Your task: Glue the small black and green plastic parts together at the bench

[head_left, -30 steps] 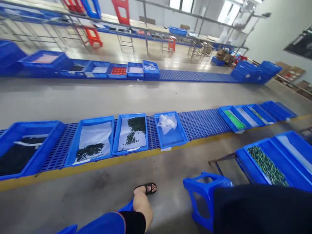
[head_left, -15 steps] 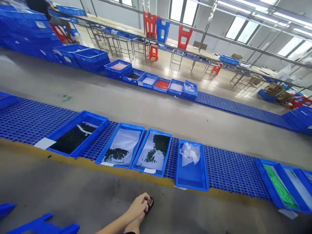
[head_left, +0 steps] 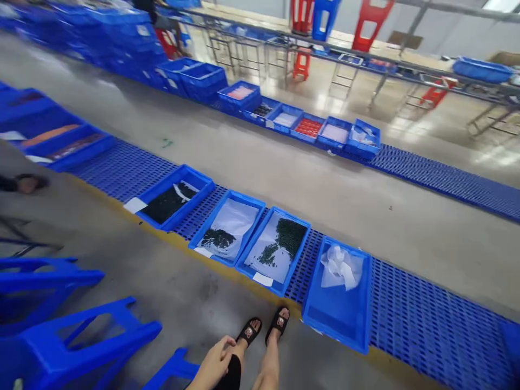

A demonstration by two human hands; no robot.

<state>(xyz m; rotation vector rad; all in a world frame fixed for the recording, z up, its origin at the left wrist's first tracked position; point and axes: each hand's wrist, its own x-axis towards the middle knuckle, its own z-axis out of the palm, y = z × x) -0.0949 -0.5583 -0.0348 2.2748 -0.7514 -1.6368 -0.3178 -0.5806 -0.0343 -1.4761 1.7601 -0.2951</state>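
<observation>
My left hand (head_left: 215, 362) hangs low in the head view beside my left leg. Its fingers are loosely bent, with a gap between them, and no object shows in it. My right hand is out of view. Beyond my sandalled feet (head_left: 279, 320), blue trays stand in a row. One tray (head_left: 298, 276) holds small dark green pieces (head_left: 290, 235) on a white sheet. To its left, another tray (head_left: 254, 227) contains dark pieces (head_left: 219, 238) on a sheet. The tray on the right (head_left: 337, 327) has a crumpled white bag (head_left: 341, 268) inside.
The trays rest on a blue perforated platform (head_left: 430, 306) with a yellow edge (head_left: 97, 197). Blue stools (head_left: 89, 336) stand at lower left, close to my arm. Another person's foot (head_left: 28, 184) shows at the left edge. More trays (head_left: 309, 129) line the aisle's far side.
The view has swung left and down, bringing both feet, more blue stools and the trays at left into view. My left hand has shifted lower and leftward in the picture.
</observation>
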